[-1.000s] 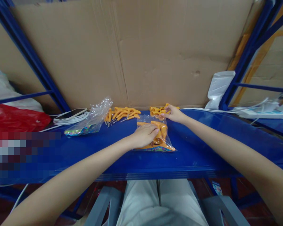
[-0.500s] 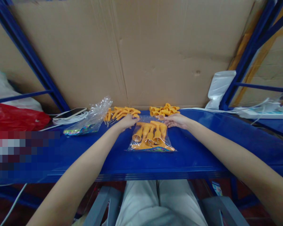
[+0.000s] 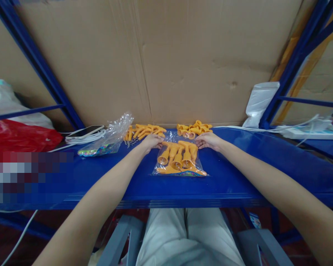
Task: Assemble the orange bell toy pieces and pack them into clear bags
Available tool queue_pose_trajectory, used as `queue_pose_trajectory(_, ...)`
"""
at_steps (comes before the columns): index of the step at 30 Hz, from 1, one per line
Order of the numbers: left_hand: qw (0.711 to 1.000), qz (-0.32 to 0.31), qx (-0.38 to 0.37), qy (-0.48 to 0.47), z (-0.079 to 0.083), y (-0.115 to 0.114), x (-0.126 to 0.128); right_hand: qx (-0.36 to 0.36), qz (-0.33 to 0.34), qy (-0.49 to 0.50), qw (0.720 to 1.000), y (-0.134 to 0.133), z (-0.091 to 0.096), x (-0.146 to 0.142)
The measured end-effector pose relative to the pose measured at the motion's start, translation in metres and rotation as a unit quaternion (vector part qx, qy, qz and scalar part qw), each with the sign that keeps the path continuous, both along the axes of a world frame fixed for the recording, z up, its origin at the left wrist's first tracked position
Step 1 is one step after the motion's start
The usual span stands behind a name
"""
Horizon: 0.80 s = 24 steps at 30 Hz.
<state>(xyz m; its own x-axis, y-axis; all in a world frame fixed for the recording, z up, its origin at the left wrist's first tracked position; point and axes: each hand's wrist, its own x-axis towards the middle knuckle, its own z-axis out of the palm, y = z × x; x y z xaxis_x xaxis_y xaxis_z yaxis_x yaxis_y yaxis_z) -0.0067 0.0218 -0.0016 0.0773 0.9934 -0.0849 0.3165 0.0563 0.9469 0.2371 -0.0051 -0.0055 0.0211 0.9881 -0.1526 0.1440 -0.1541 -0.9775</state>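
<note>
A clear plastic bag (image 3: 170,170) lies on the blue table in front of me, its open-looking end pointing away. Inside it are several orange plastic pieces (image 3: 177,160), some bell-shaped with a T-shaped top. My left hand (image 3: 153,142) pinches the bag's far left corner. At the far right corner, my right hand (image 3: 208,142) grips the film with its fingers curled. Just beyond my left hand lies a pile of orange handles with metal spirals (image 3: 145,130), like corkscrews. Behind my right hand sits a heap of orange bell-shaped pieces (image 3: 195,129).
To the left lies another clear bag (image 3: 111,135) with a colourful printed edge, beside a phone (image 3: 89,131) on coiled white cable. A red bag (image 3: 22,138) sits further left. A white packet (image 3: 261,103) leans at the back right, near a power strip (image 3: 310,132). Cardboard (image 3: 183,62) backs the table (image 3: 238,177).
Both hands keep hold of the bag's far corners. The film between them looks pulled slightly further up and away. The whole view has shifted a little.
</note>
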Motion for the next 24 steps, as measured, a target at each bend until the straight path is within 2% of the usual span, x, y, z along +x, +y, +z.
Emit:
queue_pose_trajectory(9,0.999,-0.003,0.039,0.025,-0.008,0.005,0.004,0.013,0.003,-0.009,1.000,-0.003,-0.002,0.000)
queue_pose_trajectory(11,0.990,0.041,0.112,0.076,-0.008,0.004,0.005,0.049,-0.027,-0.055,0.997,-0.003,-0.002,0.000)
queue_pose_trajectory(12,0.977,0.061,0.173,0.109,-0.007,0.001,0.005,0.092,-0.052,-0.100,0.989,-0.003,-0.002,0.000)
queue_pose_trajectory(14,0.931,0.058,0.314,0.174,-0.003,-0.009,0.009,0.219,-0.085,-0.210,0.949,-0.005,0.000,-0.001)
queue_pose_trajectory(15,0.907,0.023,0.369,0.200,-0.001,-0.016,0.011,0.291,-0.080,-0.261,0.917,-0.007,0.002,-0.002)
queue_pose_trajectory(18,0.852,-0.097,0.435,0.276,0.005,-0.038,0.022,0.428,0.014,-0.347,0.834,-0.013,0.003,-0.009)
queue_pose_trajectory(21,0.819,-0.177,0.430,0.335,0.006,-0.049,0.030,0.461,0.107,-0.404,0.782,-0.019,-0.001,-0.020)
queue_pose_trajectory(24,0.821,-0.238,0.410,0.319,0.001,-0.046,0.031,0.436,0.154,-0.454,0.762,-0.023,-0.005,-0.027)
